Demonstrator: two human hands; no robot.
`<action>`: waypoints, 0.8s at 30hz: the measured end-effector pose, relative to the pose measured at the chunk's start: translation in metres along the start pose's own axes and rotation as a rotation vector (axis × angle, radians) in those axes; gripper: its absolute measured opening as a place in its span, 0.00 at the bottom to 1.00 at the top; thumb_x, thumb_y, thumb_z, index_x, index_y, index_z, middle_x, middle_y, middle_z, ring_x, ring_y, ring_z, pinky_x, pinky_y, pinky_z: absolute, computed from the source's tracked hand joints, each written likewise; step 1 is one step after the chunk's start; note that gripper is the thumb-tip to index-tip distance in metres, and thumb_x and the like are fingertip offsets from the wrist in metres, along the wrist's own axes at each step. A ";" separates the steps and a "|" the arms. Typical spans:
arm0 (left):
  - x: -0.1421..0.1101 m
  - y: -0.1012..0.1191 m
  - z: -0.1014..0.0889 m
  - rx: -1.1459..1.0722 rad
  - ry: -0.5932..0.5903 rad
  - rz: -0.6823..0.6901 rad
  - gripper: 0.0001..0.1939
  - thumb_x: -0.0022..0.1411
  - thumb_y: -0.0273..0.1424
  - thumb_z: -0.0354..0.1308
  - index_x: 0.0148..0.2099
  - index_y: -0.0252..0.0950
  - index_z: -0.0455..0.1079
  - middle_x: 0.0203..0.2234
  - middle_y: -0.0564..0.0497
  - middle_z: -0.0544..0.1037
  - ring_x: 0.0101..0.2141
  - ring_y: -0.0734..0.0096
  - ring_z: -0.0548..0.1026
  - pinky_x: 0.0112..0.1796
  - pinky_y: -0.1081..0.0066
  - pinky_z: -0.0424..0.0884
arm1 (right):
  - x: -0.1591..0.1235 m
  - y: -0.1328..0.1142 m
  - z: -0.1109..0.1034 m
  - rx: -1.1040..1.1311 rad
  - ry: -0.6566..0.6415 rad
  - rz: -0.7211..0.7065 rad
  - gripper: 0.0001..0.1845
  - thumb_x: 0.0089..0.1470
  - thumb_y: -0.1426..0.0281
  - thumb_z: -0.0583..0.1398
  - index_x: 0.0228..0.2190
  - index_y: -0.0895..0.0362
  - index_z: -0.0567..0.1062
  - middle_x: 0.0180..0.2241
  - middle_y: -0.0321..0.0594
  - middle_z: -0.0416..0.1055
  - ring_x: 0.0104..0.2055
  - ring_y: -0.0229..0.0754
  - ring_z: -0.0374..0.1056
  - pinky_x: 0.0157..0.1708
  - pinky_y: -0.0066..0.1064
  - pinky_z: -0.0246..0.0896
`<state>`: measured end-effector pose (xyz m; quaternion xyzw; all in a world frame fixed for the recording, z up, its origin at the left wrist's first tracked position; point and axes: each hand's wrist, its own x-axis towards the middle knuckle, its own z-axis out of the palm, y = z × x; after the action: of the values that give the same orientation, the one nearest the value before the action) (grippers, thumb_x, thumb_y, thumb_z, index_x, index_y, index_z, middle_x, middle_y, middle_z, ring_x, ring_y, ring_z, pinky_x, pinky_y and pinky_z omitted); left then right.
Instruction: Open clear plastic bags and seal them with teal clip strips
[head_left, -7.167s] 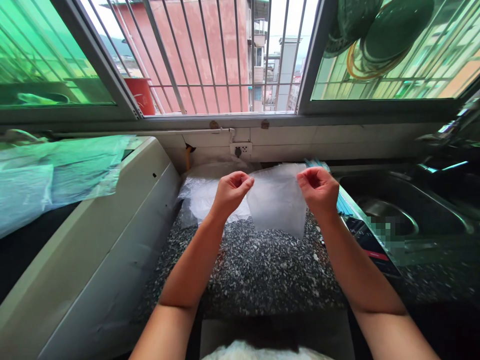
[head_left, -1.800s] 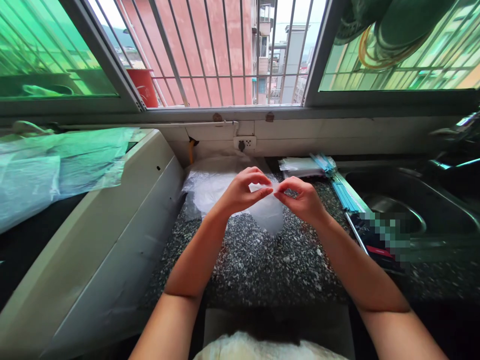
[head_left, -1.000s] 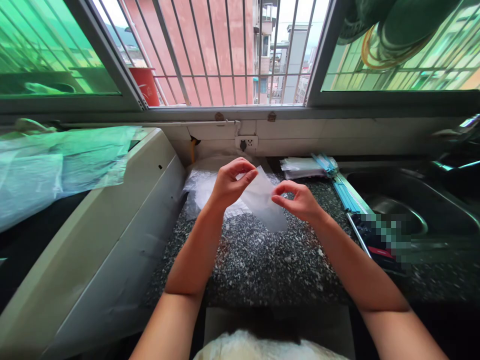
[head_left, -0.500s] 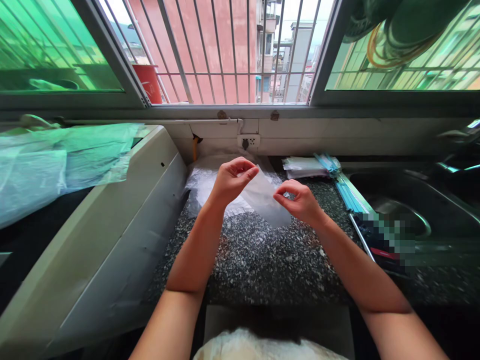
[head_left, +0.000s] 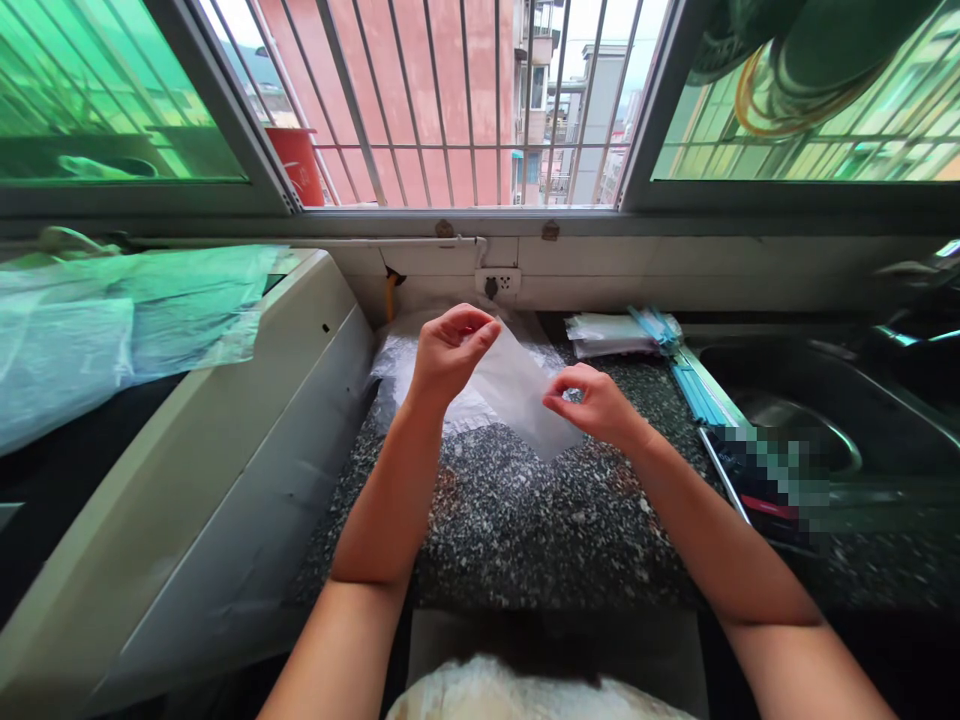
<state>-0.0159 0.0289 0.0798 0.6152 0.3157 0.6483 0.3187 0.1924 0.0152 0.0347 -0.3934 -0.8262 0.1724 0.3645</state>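
A translucent whitish plastic bag (head_left: 525,395), flat and tilted, is stretched between my two hands above the speckled dark countertop (head_left: 525,530). My left hand (head_left: 455,352) pinches its upper corner between thumb and fingers. At its right edge, my right hand (head_left: 589,402) is closed in a pinch on the bag. Behind and below my left hand lies a pile of clear plastic bags (head_left: 405,350), partly hidden by the hand and the held bag. To the right, near the wall, rests a stack of flat packets (head_left: 611,333) with blue strips (head_left: 694,385) beside it.
On the left stands a pale appliance side panel (head_left: 247,440), with plastic sheeting (head_left: 150,320) draped over its top. A dark sink (head_left: 810,400) is at the right. The wall socket (head_left: 498,282) holds a black plug. A barred window (head_left: 465,110) is ahead.
My left hand has moved slightly left and up, drawing the bag's upper corner with it. More of the bag's face shows. My right hand has shifted only a little left.
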 end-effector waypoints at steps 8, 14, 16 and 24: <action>0.002 0.001 -0.003 0.001 0.022 0.080 0.08 0.47 0.34 0.66 0.24 0.36 0.72 0.20 0.54 0.69 0.22 0.80 0.66 0.22 0.77 0.63 | 0.001 0.001 0.003 -0.008 0.028 -0.014 0.08 0.51 0.71 0.59 0.21 0.55 0.72 0.23 0.36 0.71 0.29 0.38 0.62 0.35 0.33 0.56; 0.005 -0.005 -0.010 0.005 0.065 0.131 0.10 0.49 0.37 0.66 0.26 0.36 0.73 0.19 0.55 0.71 0.21 0.80 0.67 0.22 0.78 0.63 | 0.003 0.005 -0.005 -0.051 -0.078 0.058 0.04 0.48 0.70 0.62 0.23 0.56 0.74 0.28 0.38 0.73 0.34 0.40 0.65 0.37 0.34 0.57; 0.006 -0.007 -0.013 0.014 0.088 0.130 0.11 0.50 0.38 0.65 0.26 0.36 0.73 0.19 0.55 0.71 0.21 0.80 0.67 0.22 0.78 0.63 | 0.003 0.007 -0.006 -0.077 -0.125 0.099 0.04 0.48 0.70 0.62 0.23 0.56 0.74 0.27 0.38 0.73 0.33 0.40 0.65 0.36 0.33 0.57; 0.008 -0.007 -0.018 0.092 0.144 0.146 0.13 0.50 0.41 0.65 0.26 0.37 0.72 0.18 0.55 0.70 0.21 0.80 0.66 0.23 0.77 0.63 | 0.003 0.018 0.000 -0.165 -0.180 0.134 0.09 0.48 0.69 0.62 0.19 0.56 0.74 0.21 0.37 0.71 0.27 0.37 0.63 0.30 0.31 0.56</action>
<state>-0.0341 0.0390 0.0785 0.6025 0.3216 0.6970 0.2185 0.2000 0.0292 0.0256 -0.4592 -0.8388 0.1623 0.2432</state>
